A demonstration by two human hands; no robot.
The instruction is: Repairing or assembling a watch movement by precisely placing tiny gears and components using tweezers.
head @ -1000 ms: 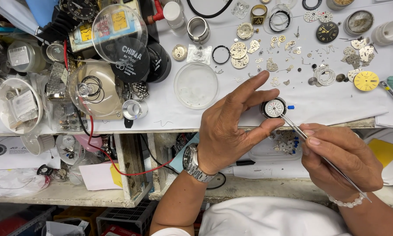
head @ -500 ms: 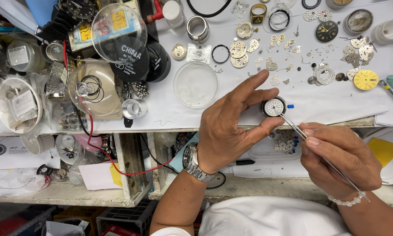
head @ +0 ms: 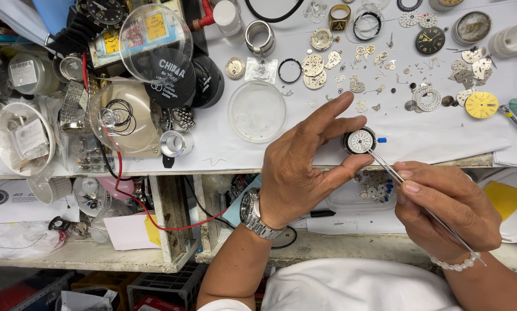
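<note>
White workbench paper (head: 442, 135) carries loose gears; left hand (head: 304, 167) pinches a small round white-dialled watch movement (head: 359, 141) at its edge, right hand (head: 445, 210) grips thin steel tweezers (head: 405, 190) touching the dial: assembly looks unfinished.

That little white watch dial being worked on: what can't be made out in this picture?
Head view only:
- Watch dial: markings too small; its back is hidden by the left hand.
- Tweezers: the tip's exact contact is too fine to see; the middle is covered by the right hand.
- Forearms: cut off by the bottom edge.
</note>
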